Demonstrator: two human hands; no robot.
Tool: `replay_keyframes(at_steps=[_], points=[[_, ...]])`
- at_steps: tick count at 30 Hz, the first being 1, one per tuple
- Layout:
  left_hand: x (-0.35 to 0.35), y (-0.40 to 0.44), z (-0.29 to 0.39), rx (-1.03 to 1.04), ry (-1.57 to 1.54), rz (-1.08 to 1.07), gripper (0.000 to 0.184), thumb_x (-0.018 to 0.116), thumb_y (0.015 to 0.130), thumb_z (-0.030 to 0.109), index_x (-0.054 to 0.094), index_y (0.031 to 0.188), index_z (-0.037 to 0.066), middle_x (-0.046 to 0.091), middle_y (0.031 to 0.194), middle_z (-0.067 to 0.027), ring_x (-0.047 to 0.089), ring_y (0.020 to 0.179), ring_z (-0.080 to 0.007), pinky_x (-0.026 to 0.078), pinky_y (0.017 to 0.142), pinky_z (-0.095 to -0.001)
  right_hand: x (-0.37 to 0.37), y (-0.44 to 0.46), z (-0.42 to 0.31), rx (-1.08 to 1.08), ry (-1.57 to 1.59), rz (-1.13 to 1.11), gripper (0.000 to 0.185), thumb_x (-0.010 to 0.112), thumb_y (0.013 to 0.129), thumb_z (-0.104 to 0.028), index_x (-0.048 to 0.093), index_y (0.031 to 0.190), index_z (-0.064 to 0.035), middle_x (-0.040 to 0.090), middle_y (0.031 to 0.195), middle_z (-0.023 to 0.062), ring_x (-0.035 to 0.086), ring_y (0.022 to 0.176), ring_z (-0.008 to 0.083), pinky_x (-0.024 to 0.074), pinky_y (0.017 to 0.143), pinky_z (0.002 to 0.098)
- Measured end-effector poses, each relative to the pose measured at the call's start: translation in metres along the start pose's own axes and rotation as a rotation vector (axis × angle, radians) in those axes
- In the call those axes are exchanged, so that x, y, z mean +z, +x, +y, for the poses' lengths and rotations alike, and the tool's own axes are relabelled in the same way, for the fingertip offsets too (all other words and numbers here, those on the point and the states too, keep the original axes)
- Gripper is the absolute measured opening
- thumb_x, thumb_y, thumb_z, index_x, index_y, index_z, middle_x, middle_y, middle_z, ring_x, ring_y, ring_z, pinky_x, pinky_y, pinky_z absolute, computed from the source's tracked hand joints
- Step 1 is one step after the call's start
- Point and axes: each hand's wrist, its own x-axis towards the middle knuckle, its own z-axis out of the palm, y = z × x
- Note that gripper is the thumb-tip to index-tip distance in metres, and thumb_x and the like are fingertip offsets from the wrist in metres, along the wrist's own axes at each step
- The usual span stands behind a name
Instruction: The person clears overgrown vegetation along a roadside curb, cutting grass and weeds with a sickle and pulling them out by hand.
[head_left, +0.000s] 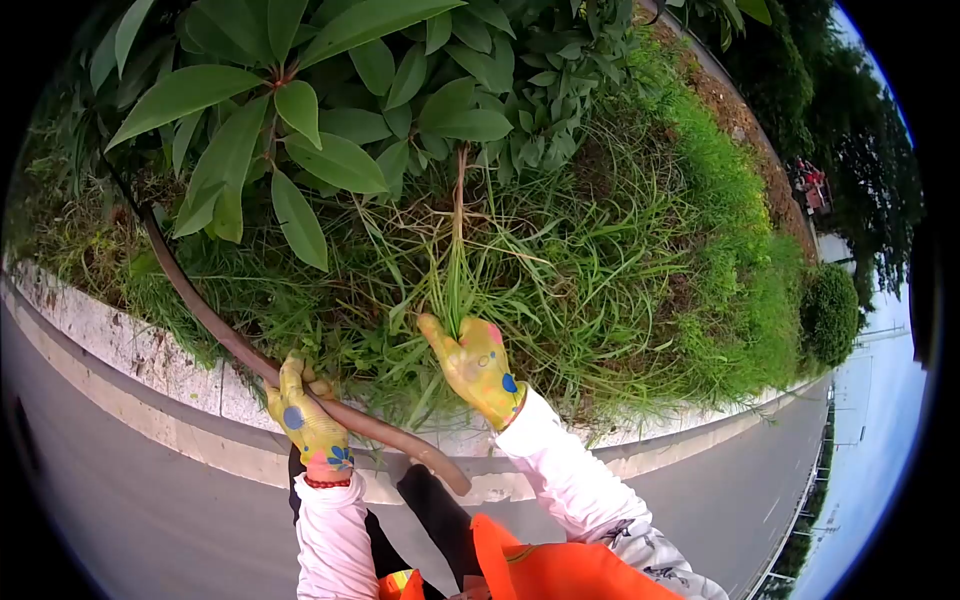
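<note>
My left hand (310,418), in a yellow patterned glove, is closed around a long, curved wooden handle (215,325). The handle's far end runs up to the left under the leaves, where the tool's head cannot be made out; its near end sticks out over the kerb. To the right, my right hand (478,372), gloved the same way, grips a tuft of long green grass (456,285). The tuft stretches upward from the fingers, toward a thin brown stem (460,190) below the shrub.
A broad-leaved shrub (340,160) overhangs the top of the grassy bed (620,270). A pale stone kerb (190,380) borders it, with the grey road (180,470) on the near side. Farther right stand a rounded bush (829,315) and trees.
</note>
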Motion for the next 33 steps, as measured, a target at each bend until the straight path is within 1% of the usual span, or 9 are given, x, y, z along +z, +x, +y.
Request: replay_keyframes(at_steps=[3,5,6,9,13,15,22,28,33], points=[[-0.01,0.007,0.007,0.025,-0.094,0.017,0.015,0.061,0.086,0.019,0.055,0.095,0.009,0.049,0.069,0.0019,0.046,0.053,-0.0073,0.036,0.046,-0.0199,0.058,0.043,-0.03,-0.016,-0.178,-0.408,0.044,0.056,0.09,-0.039,0.059,0.079,0.0035,0.058,0.072,0.0262,0.057,0.068,0.0426,0.0431,0.057,0.0488],[-0.019,0.013,0.01,0.042,-0.144,0.053,0.015,0.06,0.086,0.016,0.055,0.096,0.007,0.048,0.068,0.0014,0.044,0.05,-0.0083,0.037,0.045,-0.0209,0.138,0.069,-0.007,-0.832,-0.642,-0.393,0.02,0.052,0.083,-0.008,0.06,0.1,-0.0018,0.06,0.074,0.019,0.062,0.066,0.0323,0.0465,0.051,0.042],[-0.022,0.014,0.013,0.042,-0.146,0.078,0.015,0.06,0.086,0.016,0.055,0.097,0.006,0.048,0.068,0.0013,0.044,0.05,-0.0085,0.037,0.045,-0.0211,0.158,0.083,-0.031,-0.831,-0.841,-0.621,0.023,0.052,0.086,-0.014,0.059,0.106,-0.0035,0.062,0.082,0.0188,0.063,0.074,0.0323,0.05,0.06,0.041],[-0.026,0.015,0.019,0.071,-0.14,0.187,0.015,0.058,0.088,0.014,0.057,0.1,0.004,0.048,0.067,0.001,0.045,0.049,-0.0087,0.038,0.045,-0.0205,0.25,0.1,-0.068,-0.323,-0.418,-0.461,0.019,0.054,0.082,-0.016,0.072,0.085,-0.0109,0.068,0.096,0.0114,0.065,0.092,0.0225,0.0505,0.083,0.0317],[-0.038,0.021,0.035,0.016,-0.197,0.178,0.013,0.057,0.089,0.012,0.056,0.098,0.003,0.049,0.068,0.0012,0.045,0.05,-0.0063,0.037,0.044,-0.0179,0.244,0.13,-0.21,-0.629,-0.253,-0.439,0.029,0.063,0.083,-0.025,0.065,0.105,-0.0062,0.066,0.104,0.0141,0.064,0.094,0.0254,0.0511,0.079,0.0358],[-0.044,0.026,0.036,0.043,-0.223,0.154,0.013,0.057,0.089,0.012,0.055,0.099,0.003,0.049,0.068,0.0013,0.044,0.05,-0.0059,0.037,0.044,-0.0178,0.263,0.151,-0.235,-0.44,0.283,-0.412,0.046,0.073,0.077,-0.03,0.06,0.105,0.0052,0.065,0.097,0.019,0.065,0.073,0.0288,0.0531,0.062,0.0363],[-0.044,0.028,0.05,0.033,-0.2,0.215,0.017,0.058,0.088,0.013,0.055,0.101,0.002,0.049,0.071,-0.0007,0.046,0.051,-0.0082,0.038,0.044,-0.0188,0.227,0.116,-0.135,0.109,0.558,-0.624,0.051,0.064,0.086,-0.031,0.053,0.122,0.0041,0.062,0.11,0.0121,0.062,0.079,0.0158,0.0531,0.055,0.0249],[-0.031,0.024,0.034,0.036,-0.18,0.203,0.017,0.06,0.088,0.015,0.056,0.1,0.004,0.05,0.068,-0.0004,0.046,0.05,-0.0078,0.039,0.044,-0.0195,0.085,-0.025,0.017,0.206,0.492,-0.889,0.05,0.06,0.089,-0.039,0.058,0.117,0.0029,0.065,0.105,0.0134,0.061,0.095,0.019,0.0472,0.085,0.032],[-0.007,-0.006,0.001,0.02,-0.054,0.085,0.016,0.061,0.088,0.016,0.057,0.099,0.005,0.05,0.068,0.0003,0.046,0.05,-0.0072,0.039,0.045,-0.0191,0.046,-0.09,0.028,0.478,0.561,-0.892,0.046,0.066,0.085,-0.031,0.055,0.119,-0.0005,0.062,0.082,0.0037,0.054,0.058,0.0064,0.0431,0.049,0.0222]])
